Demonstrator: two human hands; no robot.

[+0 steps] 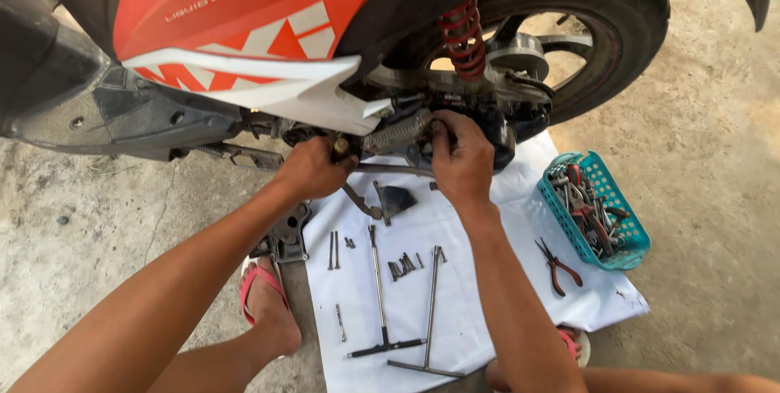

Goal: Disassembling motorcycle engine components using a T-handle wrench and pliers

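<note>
Fingers: left hand [313,167] clenched on tool handle [340,148]; right hand [461,157] gripping engine cover [406,129]. Step, prob.: undoing fastener under scooter [244,28]. Next needs steady turning, cover braced

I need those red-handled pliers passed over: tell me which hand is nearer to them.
Right. The right hand is at the engine, above and left of the pliers on the white sheet; the left hand is farther left.

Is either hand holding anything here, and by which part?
Left hand grips a small brass-tipped tool by its handle; right hand presses on the scooter's grey engine casing.
</note>
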